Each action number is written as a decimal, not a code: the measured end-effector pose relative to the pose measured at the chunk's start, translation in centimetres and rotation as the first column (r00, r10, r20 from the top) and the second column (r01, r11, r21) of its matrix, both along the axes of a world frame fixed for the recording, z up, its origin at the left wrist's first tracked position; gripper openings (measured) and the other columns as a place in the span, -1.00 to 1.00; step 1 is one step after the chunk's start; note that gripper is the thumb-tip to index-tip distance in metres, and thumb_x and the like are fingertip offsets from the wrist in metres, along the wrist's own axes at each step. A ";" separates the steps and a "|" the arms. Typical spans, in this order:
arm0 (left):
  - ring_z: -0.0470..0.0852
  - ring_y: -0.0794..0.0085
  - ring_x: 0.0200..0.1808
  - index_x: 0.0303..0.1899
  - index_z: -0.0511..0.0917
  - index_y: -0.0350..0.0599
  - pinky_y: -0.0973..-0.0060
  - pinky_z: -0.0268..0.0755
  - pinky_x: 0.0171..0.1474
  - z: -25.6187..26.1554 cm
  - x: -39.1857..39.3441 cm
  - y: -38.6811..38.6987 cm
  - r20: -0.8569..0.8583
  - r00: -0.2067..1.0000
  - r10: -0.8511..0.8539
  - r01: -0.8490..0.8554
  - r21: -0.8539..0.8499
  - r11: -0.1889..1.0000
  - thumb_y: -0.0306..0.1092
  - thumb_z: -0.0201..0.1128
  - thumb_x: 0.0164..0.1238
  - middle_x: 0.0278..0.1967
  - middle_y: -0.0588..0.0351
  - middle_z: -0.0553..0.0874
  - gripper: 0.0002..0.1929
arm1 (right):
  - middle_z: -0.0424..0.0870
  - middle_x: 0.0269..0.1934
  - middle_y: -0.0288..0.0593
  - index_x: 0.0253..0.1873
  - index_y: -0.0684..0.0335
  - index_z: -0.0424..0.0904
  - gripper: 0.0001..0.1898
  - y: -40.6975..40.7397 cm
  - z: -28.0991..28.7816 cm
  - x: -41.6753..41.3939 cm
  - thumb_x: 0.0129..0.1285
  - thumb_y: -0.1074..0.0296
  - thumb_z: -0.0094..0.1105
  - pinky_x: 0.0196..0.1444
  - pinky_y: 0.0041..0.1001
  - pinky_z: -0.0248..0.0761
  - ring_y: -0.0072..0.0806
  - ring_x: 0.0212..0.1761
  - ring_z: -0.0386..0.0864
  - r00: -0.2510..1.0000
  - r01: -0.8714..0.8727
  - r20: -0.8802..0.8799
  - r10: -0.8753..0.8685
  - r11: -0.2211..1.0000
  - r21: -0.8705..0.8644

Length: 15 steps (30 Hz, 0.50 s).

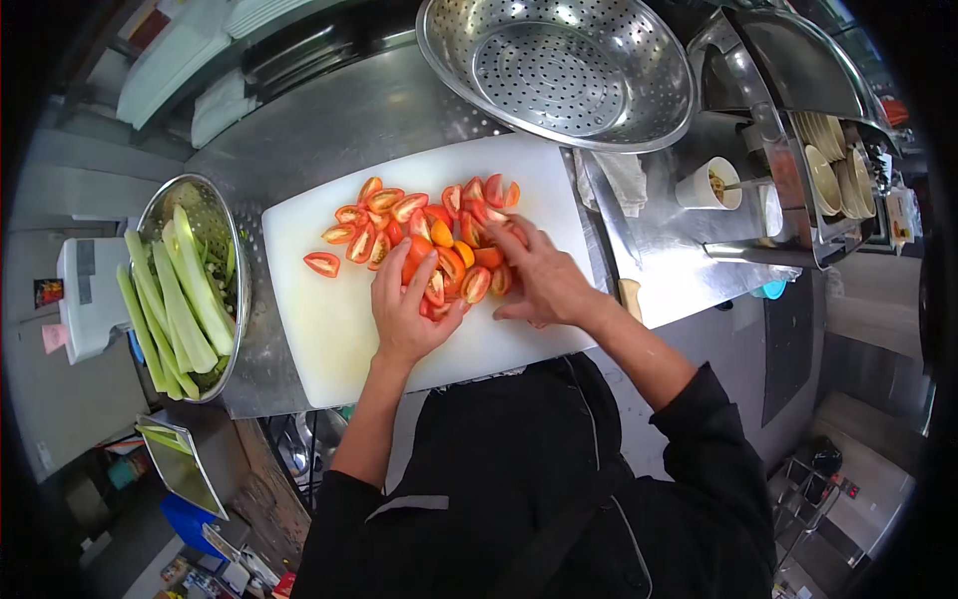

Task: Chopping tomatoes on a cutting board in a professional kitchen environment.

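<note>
Several tomato wedges [385, 200] are heaped on a white cutting board [329, 337]. My left hand [408, 318] rests at the near left side of the heap, thumb and fingers spread around some wedges. At the heap's right side my right hand [542, 273] is curved against the wedges, its fingertips partly out of sight. Whether either hand grips a wedge firmly is hard to see. One wedge lies apart at the left of the heap. A kitchen knife [610, 202] with a wooden handle lies to the right of the board, its tip on a folded cloth [627, 183].
A large steel colander [554, 75] stands behind the board, overlapping its far edge. Another colander [241, 292] with celery stalks [183, 288] sits at the left. A white cup [703, 183] and a rack with stacked bowls [823, 176] are on the right of the steel counter [314, 127].
</note>
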<state>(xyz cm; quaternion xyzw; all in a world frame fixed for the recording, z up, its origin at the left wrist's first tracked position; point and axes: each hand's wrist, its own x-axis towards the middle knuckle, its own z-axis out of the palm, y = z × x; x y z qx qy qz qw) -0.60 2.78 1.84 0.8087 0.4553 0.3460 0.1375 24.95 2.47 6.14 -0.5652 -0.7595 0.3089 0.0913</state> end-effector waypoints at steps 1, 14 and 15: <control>0.51 -0.18 0.38 0.34 0.57 -0.09 -0.04 0.39 0.37 -0.1 0.6 0.1 -0.002 1.000 0.008 -0.008 -0.002 1.000 -0.15 0.61 0.04 0.41 -0.26 0.47 -0.25 | 0.16 0.56 0.19 0.66 -0.07 0.11 0.20 0.4 -0.3 -0.8 -0.08 0.01 0.72 0.32 -0.03 0.54 0.16 0.49 0.38 0.999 -0.044 0.004 0.044 0.999 0.005; 0.61 0.04 0.28 -0.06 0.67 -0.30 0.11 0.37 0.43 -0.3 3.6 0.5 0.706 0.658 0.263 -0.067 -0.293 0.954 -0.30 0.31 0.40 0.25 -0.24 0.64 -0.75 | 0.33 0.34 0.03 0.41 0.10 0.43 -0.14 0.2 -3.5 -6.0 -0.06 0.34 0.67 0.37 -0.15 0.47 0.05 0.43 0.38 0.753 0.057 -0.658 0.004 0.996 0.070; 0.61 0.04 0.28 -0.05 0.67 -0.29 0.12 0.37 0.43 0.6 4.2 0.8 0.756 0.601 0.261 -0.036 -0.301 0.953 -0.29 0.31 0.41 0.24 -0.24 0.66 -0.75 | 0.33 0.34 0.02 0.41 0.12 0.43 -0.13 0.3 -2.6 -5.7 -0.07 0.36 0.67 0.41 -0.17 0.43 0.03 0.45 0.37 0.722 0.057 -0.691 -0.023 0.998 0.026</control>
